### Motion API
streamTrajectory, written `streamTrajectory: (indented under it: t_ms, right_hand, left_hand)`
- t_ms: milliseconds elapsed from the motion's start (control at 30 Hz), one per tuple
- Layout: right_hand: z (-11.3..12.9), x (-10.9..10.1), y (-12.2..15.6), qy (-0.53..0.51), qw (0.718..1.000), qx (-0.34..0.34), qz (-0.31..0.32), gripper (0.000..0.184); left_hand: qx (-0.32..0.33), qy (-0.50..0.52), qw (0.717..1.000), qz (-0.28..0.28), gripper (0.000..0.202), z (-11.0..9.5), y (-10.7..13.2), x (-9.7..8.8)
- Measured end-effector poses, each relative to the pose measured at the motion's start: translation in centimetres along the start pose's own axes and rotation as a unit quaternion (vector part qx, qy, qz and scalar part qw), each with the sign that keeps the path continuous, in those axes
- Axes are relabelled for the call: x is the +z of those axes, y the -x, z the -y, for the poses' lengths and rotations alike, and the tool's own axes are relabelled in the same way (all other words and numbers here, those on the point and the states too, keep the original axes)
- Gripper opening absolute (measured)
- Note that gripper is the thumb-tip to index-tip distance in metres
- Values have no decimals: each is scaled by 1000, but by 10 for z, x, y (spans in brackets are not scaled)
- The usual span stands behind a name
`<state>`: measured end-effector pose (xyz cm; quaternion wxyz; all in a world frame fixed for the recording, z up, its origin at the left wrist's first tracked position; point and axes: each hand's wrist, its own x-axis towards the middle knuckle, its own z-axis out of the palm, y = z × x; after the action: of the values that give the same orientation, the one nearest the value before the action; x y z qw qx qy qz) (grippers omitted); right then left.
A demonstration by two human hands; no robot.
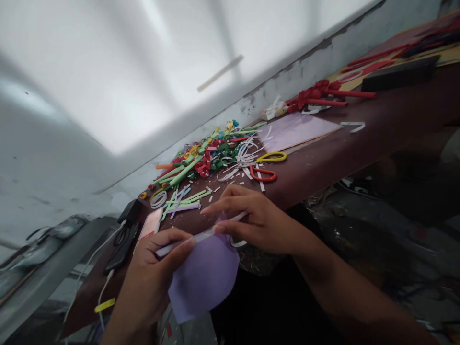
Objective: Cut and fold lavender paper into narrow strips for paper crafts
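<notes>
A sheet of purple paper (204, 278) hangs from my two hands above my lap, its upper edge rolled or folded into a narrow pale band. My left hand (158, 258) pinches this band near its left end, thumb on the near side. My right hand (251, 218) grips the same band farther right, between thumb and fingers. A whitish ring (237, 243) shows just under my right hand; I cannot make out what it belongs to. Beyond the hands lie scissors (263, 173) with one red and one yellow handle loop.
Colourful paper flowers and green stems (194, 165) are heaped along the wall. Paper strips (187, 199), a tape roll (158, 199) and a phone-like pink item (149, 225) lie nearer. Lilac sheets (298, 129), red paper flowers (316, 95) and a black block (398, 74) are to the right.
</notes>
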<state>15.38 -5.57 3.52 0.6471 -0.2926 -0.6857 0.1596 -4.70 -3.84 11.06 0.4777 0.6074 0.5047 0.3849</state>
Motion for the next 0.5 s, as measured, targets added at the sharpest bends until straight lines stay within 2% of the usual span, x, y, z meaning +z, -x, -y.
streamTrajectory:
  t_ms: [167,300,433,500]
  right_hand:
    - [-2,2,0,18,997,3,74,15]
    - [0,5,0,61,995,24,72,9]
    - [3,11,1,175,981,31,78,10]
    - [3,16,1,215,972,24,87,7]
  left_hand:
    - [0,-38,999,-40,34,-2,7,-5]
    - [62,-141,988,0,31,1,-1,-20]
    - [158,-312,936,40,30,-6,-14,-25]
    - [182,-361,910,89,31,-14,-20,-22]
